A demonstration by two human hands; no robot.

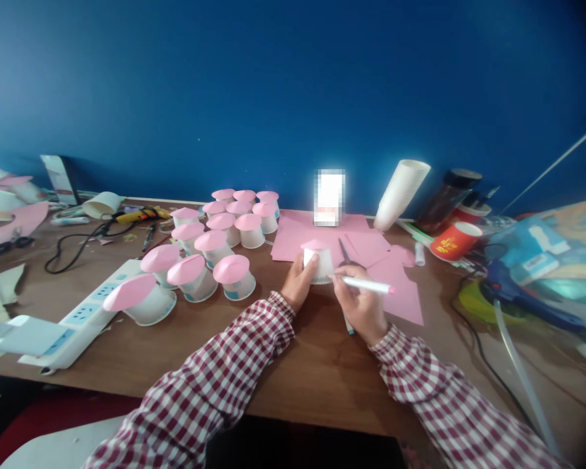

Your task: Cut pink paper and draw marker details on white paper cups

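Observation:
My left hand (299,281) grips an upside-down white paper cup (321,266) from its left side, thumb across the front. A pink paper cone (316,245) caps that cup. In my right hand (364,301) is a white marker pen (368,284) with a pink end pointing right; its tip is at the cup's lower right side. Whether the tip touches the cup I cannot tell. Under and behind the hands lie sheets of pink paper (290,238). Scissors (342,253) rest on the paper, partly hidden behind my right hand.
Several pink-capped paper cups (212,242) stand to the left. A white power strip (90,312) lies front left. A stack of paper cups (401,192) leans near the wall. At the right are a red cup (455,241) and a blue glue gun (532,296) with its cord.

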